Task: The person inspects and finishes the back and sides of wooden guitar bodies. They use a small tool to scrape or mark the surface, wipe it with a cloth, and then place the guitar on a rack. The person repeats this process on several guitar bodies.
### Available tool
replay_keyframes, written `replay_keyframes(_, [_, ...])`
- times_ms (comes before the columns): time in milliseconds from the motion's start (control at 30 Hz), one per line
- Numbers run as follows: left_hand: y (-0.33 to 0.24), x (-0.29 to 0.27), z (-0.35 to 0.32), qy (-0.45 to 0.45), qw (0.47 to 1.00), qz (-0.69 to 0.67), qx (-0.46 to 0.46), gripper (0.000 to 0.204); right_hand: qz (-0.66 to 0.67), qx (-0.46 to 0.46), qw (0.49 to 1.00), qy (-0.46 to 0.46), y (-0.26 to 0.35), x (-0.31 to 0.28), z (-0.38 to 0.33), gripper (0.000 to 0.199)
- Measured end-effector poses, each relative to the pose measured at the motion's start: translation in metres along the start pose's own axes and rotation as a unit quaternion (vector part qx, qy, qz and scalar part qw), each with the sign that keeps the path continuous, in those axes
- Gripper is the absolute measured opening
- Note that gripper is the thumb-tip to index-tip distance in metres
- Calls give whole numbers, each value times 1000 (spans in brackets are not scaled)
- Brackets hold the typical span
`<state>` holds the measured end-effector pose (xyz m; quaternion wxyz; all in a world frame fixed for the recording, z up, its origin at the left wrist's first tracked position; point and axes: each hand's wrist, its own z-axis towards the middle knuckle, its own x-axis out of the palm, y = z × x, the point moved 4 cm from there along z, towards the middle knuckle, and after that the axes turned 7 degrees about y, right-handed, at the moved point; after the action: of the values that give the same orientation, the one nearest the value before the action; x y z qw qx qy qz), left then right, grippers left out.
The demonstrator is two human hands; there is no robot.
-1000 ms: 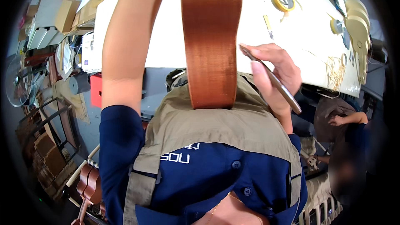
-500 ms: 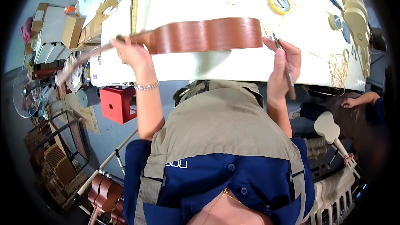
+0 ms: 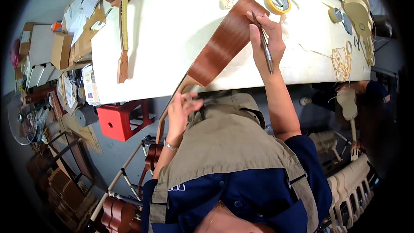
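Observation:
A brown wooden ukulele (image 3: pixel 228 41) lies slantwise on its side over the white table's front edge, its curved side facing up. Its neck points down toward me at the left. Beside that neck is my left hand (image 3: pixel 183 112), fingers spread and apart, touching or nearly touching the neck. My right hand (image 3: pixel 269 43) grips a slim pen-like tool (image 3: pixel 266 51) with a dark pointed tip. That tip is close to the far end of the ukulele's body, where my right fingers also reach. Whether the tip touches the wood I cannot tell.
On the white table (image 3: pixel 164 51) lie another ukulele (image 3: pixel 123 30), a yellow tape roll (image 3: pixel 278 3) and tangled pale strips (image 3: pixel 343 62). Pale ukulele bodies (image 3: pixel 358 17) are stacked at right. A red stool (image 3: pixel 118 121) stands below left. Another person (image 3: pixel 379 92) is at the far right.
The ukulele has swung from level to slanted, its neck coming down toward me and its body end rising. My left hand moved down and right and loosened. My right hand moved up and left.

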<state>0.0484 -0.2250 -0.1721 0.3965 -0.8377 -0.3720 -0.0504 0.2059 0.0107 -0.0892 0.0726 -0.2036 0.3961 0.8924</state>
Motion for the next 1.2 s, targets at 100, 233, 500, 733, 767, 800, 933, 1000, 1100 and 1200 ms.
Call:
replay_keyframes(100, [-37,-3,-17,-9,731,598,328,30,31,3,999,-24,-3,1,0,20])
replay_keyframes(233, [-24,-32,27,94,710,618,324,21,227,124,964,-55,-3,-6,-3,17])
replay_keyframes(500, [4,-49,53,159,778,553,254,21,163,170,967,-99,44,-16,-58,17])
replay_keyframes(733, [4,-43,52,142,759,569,282,19,149,176,970,-77,49,6,-72,32])
replay_keyframes(767, [4,-42,52,142,760,564,292,20,138,173,972,-77,48,8,-73,32])
replay_keyframes(800, [4,-42,53,143,747,567,316,20,124,170,975,-76,48,9,-74,32])
replay_keyframes(933, [1,-40,51,144,754,571,291,19,87,155,980,-87,46,12,-74,29])
replay_keyframes(1000, [1,-39,52,141,760,563,292,18,73,144,983,-87,43,12,-73,28])
replay_keyframes(1100, [1,-38,51,133,762,551,313,18,57,128,986,-85,39,12,-70,26])
replay_keyframes(1200, [-1,-37,50,136,761,553,310,17,69,126,985,-100,38,12,-65,25])
